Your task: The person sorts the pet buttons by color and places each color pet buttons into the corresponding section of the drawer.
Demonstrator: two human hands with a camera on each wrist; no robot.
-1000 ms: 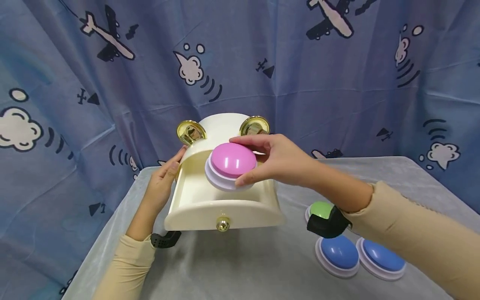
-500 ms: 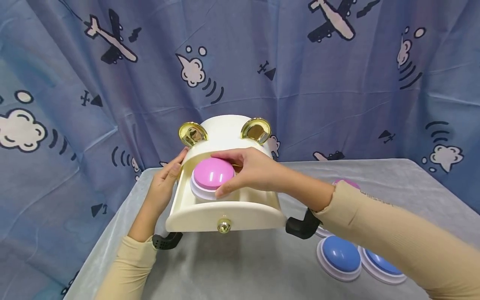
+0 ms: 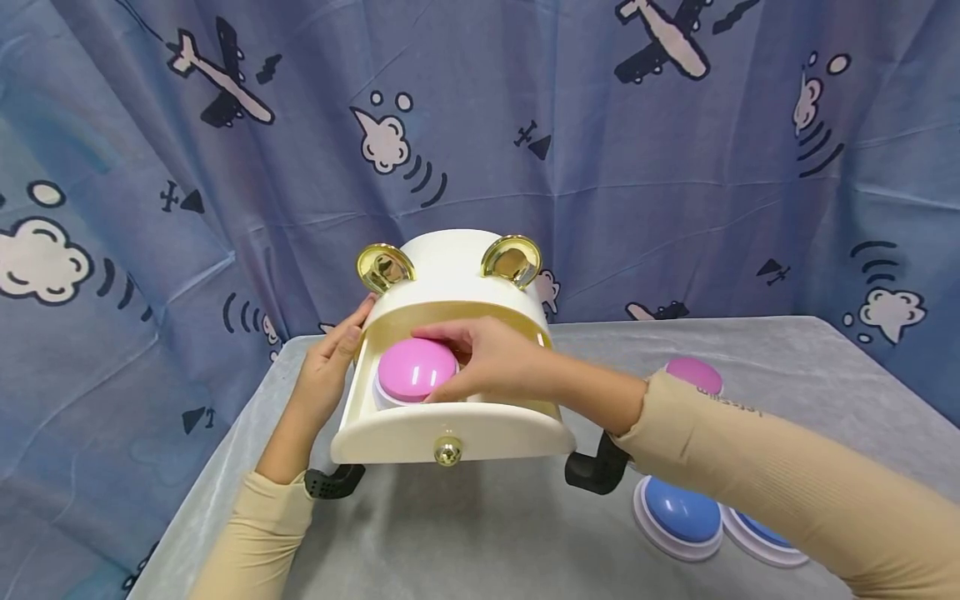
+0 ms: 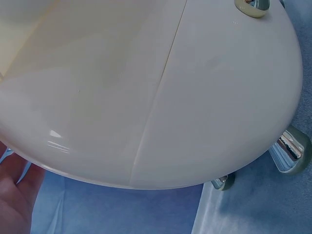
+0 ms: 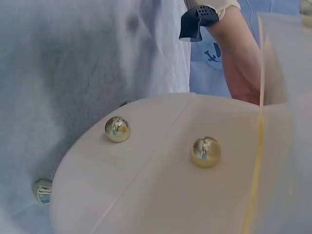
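Head view: the right hand (image 3: 491, 362) is reached into the open drawer (image 3: 450, 429) of the cream cabinet (image 3: 450, 267), fingers curled on the glossy pink dome button (image 3: 415, 372) inside it. The left hand (image 3: 324, 371) is laid flat vs. the cabinet's left side, fingers straight.

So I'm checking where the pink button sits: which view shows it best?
The head view: the pink button sits in the open drawer under the right hand. Neither wrist view shows it, only the cream box.
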